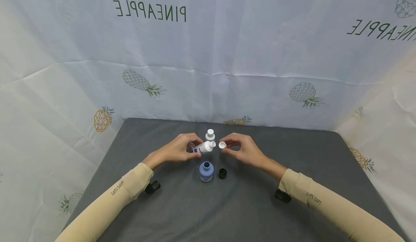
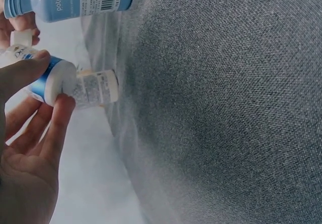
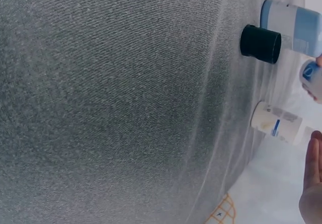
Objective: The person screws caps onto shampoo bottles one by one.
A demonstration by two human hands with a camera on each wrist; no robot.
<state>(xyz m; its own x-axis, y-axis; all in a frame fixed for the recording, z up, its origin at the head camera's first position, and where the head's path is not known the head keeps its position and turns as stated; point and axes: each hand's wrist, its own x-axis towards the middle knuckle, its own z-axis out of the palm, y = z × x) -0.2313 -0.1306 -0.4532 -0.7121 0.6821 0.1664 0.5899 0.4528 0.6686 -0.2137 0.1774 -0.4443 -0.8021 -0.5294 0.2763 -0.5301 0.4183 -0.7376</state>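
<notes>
My left hand [image 1: 182, 147] grips a small white bottle [image 1: 204, 147] with a blue label, tilted so its uncapped neck points right and up. In the left wrist view the thumb and fingers [image 2: 61, 118] curl round its base end. Across from the neck, my right hand [image 1: 246, 149] pinches a white cap [image 1: 222, 145] between thumb and fingers, its hollow side facing the head camera. A second white bottle [image 1: 210, 135], capped, stands just behind. Nearer me is an upright blue bottle [image 1: 206, 174] with its mouth uncovered, and a black cap [image 1: 222, 173] lies to its right.
Everything stands on a table with a dark grey cloth [image 1: 247, 213]. A white curtain [image 1: 253, 54] printed with pineapples hangs behind the table and along both sides. Black wrist cameras [image 1: 152, 187] show under the cream sleeves [image 1: 113, 202].
</notes>
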